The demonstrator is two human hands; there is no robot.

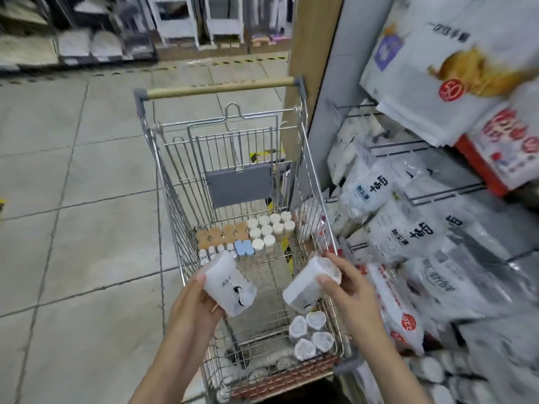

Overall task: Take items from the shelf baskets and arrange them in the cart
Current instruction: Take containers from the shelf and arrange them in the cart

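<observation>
Cart (313, 158) held four packs (310, 335) near corner; left hand (194, 304) gripped one clear pack (229, 284), right hand (348, 290) gripped another (310, 282).

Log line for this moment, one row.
left hand: holds white pack | right hand: holds second pack | both over cart | four packs stand in near right corner

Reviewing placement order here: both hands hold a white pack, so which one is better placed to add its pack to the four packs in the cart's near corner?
Probably the right hand: its pack hangs almost directly above the four packs; the left hand is further off.
</observation>
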